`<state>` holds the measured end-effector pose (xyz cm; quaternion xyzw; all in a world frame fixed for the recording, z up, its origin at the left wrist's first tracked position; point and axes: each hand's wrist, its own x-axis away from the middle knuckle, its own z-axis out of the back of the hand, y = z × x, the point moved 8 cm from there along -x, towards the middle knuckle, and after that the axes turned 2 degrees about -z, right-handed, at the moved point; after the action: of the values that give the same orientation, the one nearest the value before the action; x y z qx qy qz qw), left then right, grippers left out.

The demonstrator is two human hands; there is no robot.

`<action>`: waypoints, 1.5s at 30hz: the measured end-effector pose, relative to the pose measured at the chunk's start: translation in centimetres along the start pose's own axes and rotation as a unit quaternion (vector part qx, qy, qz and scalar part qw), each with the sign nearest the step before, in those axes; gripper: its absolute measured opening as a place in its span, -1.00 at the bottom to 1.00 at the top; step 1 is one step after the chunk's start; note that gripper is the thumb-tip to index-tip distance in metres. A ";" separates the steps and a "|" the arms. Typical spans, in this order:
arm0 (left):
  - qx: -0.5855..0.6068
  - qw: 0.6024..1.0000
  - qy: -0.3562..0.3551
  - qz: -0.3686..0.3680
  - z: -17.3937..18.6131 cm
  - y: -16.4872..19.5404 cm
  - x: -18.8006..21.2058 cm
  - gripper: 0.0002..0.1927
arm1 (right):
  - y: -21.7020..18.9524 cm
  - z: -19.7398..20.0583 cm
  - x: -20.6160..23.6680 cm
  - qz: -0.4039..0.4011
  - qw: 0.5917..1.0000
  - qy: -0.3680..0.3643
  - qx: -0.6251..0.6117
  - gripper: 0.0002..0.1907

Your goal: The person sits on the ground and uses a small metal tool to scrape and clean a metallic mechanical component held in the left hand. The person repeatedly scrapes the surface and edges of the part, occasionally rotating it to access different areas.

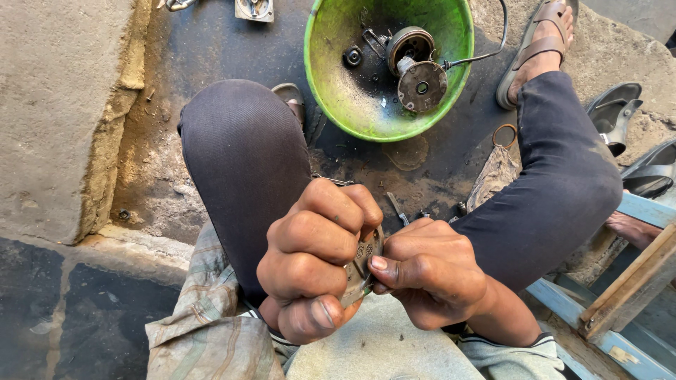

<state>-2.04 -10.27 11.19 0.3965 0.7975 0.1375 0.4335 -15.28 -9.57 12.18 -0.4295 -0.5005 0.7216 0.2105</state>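
Both hands are closed on a small round metal disc (365,262) held above the lap: the left hand (310,257) clamps it, and the right hand (429,278) pinches its edge, seemingly working it loose. The next move probably needs a firm, steady grip while the right fingertips pry or turn; a green bowl (338,84) of motor parts sits on the floor ahead.

Your left hand (310,260) and right hand (429,281) close on a dull grey metal disc (362,264) with small stamped markings. Your trousers (243,162) are dark navy; your shirt (204,324) is faded beige with pale green and brown checks. The bowl (338,84) is bright green, smeared black inside, holding grey-brown metal parts (419,70). Your sandal (535,46) is brown. The wooden frame (634,295) is light blue.
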 end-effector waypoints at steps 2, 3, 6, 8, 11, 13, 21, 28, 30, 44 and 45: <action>0.013 1.000 0.004 0.011 0.1 -0.2 0.0 -0.62 | 0.0 0.0 0.2 0.005 1.000 0.002 0.003 -0.65; 0.019 1.000 0.006 0.016 0.1 -0.4 0.0 -0.62 | 0.2 0.0 0.2 -0.008 1.000 0.014 0.015 -0.66; 0.054 0.995 0.065 0.058 0.7 -1.4 0.0 -0.63 | 0.3 -0.1 0.7 -0.043 0.997 0.048 0.034 -0.69; 0.041 0.998 0.025 -0.029 0.4 -0.5 -0.4 -0.65 | 0.1 -0.1 1.2 -0.068 0.995 0.070 0.028 -0.72; 0.053 0.994 0.010 -0.097 0.5 -0.3 -0.6 -0.67 | 0.4 0.2 1.9 -0.133 0.985 0.111 0.017 -0.72; 0.059 0.991 0.007 -0.116 0.7 -0.2 -0.5 -0.68 | -0.2 0.1 1.9 -0.098 0.988 0.098 0.063 -0.72; 0.020 0.993 -0.009 -0.118 0.8 0.2 -0.2 -0.69 | 0.3 0.2 1.8 -0.087 0.994 0.057 0.033 -0.72; 0.035 0.992 0.000 -0.117 0.9 0.2 -0.1 -0.68 | 1.4 -0.3 3.0 -0.154 0.984 0.061 -0.065 -0.84; 0.042 0.992 -0.010 -0.119 0.9 0.2 -0.2 -0.67 | 1.6 -0.4 3.5 -0.170 0.978 0.078 -0.092 -0.86; 0.031 0.989 -0.057 -0.134 0.6 0.9 -0.6 -0.68 | 1.5 -1.2 5.0 -0.198 0.963 0.143 -0.113 -0.84; 0.028 0.989 -0.058 -0.137 0.6 0.9 -0.6 -0.68 | 1.3 -1.3 4.7 -0.180 0.969 0.131 -0.110 -0.85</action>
<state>-0.92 -10.20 11.66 0.3025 0.8215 0.0317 0.4824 -16.61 -6.00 8.94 -0.4436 -0.6141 0.5496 0.3522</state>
